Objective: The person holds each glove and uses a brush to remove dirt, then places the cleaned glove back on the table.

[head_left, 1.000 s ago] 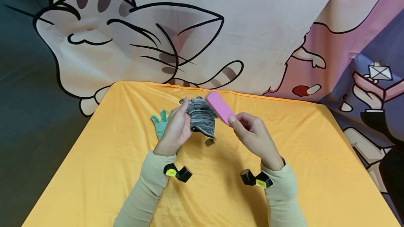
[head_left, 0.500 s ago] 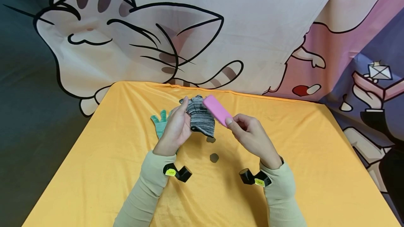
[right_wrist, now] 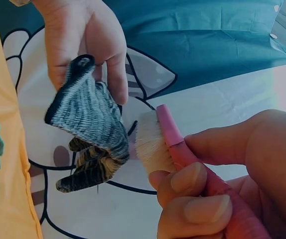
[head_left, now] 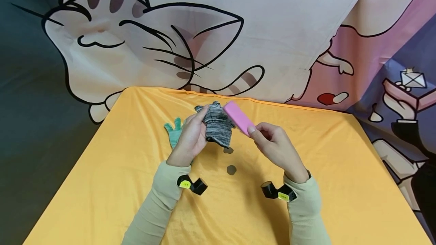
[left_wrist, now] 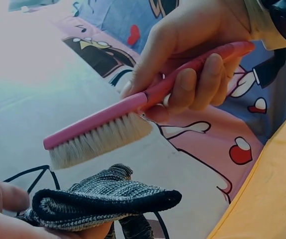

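Observation:
In the head view, my left hand [head_left: 191,139] holds up a grey and black knitted glove [head_left: 218,127] above the table. The left wrist view shows its dark-edged cuff [left_wrist: 108,204] folded flat, with fingers beneath it. My right hand [head_left: 277,146] grips the red handle [right_wrist: 222,199] of a pink brush [head_left: 238,116]. Pale bristles [left_wrist: 100,138] face the glove, a small gap apart from it in both wrist views. Two small dark roundish pieces appear below the glove: one piece [head_left: 231,170] in full, another piece [head_left: 228,150] partly hidden by the cuff.
A green glove [head_left: 174,131] lies on the yellow-covered table [head_left: 119,184], partly behind my left hand. Behind the table's far edge hangs a backdrop printed with a cartoon cat [head_left: 102,59]. Wrist cameras sit on both sleeves.
The brush dipped slightly left and down over the glove, then came back up to the right. A second dark piece has appeared below the first. The left hand stays nearly still.

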The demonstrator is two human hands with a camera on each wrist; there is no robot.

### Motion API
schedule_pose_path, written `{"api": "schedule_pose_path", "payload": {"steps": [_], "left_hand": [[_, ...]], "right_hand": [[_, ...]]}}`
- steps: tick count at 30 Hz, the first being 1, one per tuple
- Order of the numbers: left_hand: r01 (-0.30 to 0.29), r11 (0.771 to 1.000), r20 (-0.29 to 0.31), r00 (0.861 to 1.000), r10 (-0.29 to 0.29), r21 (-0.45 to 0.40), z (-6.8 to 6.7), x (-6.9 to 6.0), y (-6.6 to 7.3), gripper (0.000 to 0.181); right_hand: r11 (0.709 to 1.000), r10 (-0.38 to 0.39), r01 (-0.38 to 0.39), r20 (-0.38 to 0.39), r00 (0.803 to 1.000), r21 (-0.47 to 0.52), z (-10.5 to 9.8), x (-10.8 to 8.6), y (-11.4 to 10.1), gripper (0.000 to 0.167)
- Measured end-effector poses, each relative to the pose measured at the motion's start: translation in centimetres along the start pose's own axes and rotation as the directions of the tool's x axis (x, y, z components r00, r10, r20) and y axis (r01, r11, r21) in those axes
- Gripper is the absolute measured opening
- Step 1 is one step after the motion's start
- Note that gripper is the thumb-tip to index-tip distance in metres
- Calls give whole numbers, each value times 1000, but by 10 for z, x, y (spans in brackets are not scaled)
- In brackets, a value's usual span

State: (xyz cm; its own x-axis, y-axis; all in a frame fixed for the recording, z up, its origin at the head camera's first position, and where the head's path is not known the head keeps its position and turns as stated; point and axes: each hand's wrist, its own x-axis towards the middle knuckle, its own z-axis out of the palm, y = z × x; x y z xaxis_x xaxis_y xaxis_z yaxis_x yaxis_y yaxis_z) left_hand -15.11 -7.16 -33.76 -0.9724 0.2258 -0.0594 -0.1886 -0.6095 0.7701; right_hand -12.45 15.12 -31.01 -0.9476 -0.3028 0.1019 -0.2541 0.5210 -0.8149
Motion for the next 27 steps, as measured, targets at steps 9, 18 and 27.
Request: {"api": "schedule_pose_path", "payload": {"steps": [9,18,27], "left_hand": [[-21,999,-37,999,23,48,2,0,-8,13],[27,998,-85,996,-21,62,-1,3,-11,21],[142,989,-95,986,-139,33,-18,15,-22,28]], "right_hand": [[999,39,-38,-25,999,31,-6,-2,-2,32],[999,26,-25,-27,999,46,-12,-8,-26,27],[994,57,-53,-44,997,93,-15,-9,-26,25]]}}
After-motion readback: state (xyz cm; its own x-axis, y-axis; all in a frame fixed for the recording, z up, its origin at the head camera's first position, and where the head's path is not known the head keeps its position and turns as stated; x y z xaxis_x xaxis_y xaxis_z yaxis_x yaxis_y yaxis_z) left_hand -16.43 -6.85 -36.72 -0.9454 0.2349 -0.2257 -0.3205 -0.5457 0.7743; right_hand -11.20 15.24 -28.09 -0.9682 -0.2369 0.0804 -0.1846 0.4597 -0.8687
